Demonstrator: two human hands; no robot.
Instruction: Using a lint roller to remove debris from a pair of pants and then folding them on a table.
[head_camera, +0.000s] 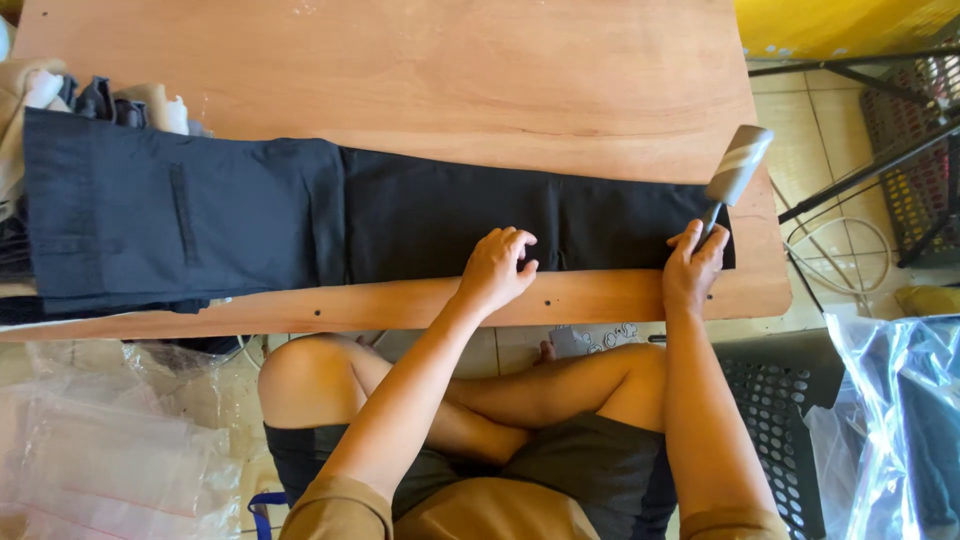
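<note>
Fingers of left hand (497, 268) curled, tips pressing black trousers (300, 215); right hand (692, 268) grips lint roller (737, 168), angled toward 1 o'clock.

Trousers (300, 215): we see dark matt woven cloth, smooth and flat.
Table (450, 80): we read it as bare wood, a faint sheen, grain showing.
Lint roller (738, 165): we see a pale papery roll, slightly glossy, on a dark handle.
Plastic bags (890, 420): we see thin clear film, shiny and crinkled.
Floor tiles (810, 130): we note pale, smooth, lightly glossy tiles.
</note>
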